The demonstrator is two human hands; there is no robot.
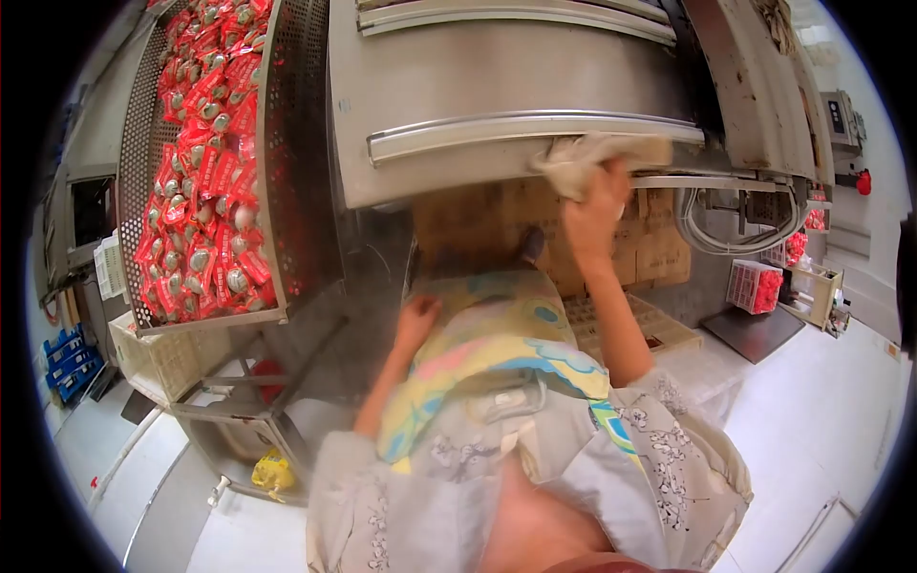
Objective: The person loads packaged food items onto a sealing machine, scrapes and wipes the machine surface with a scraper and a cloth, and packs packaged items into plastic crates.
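Note:
My right hand is closed around a pale, crumpled cloth. The cloth lies against the front edge of a stainless steel machine surface, just below its raised metal rail. Lower down and to the left, my left hand hangs in front of the patterned apron, away from the machine. Its fingers look loosely bent but are blurred, and I cannot make out anything in them.
At left, a perforated metal tray holds many red-wrapped packets. Cardboard boxes sit under the machine. Coiled cables hang at right, near a crate of red packets. A metal stand is at lower left.

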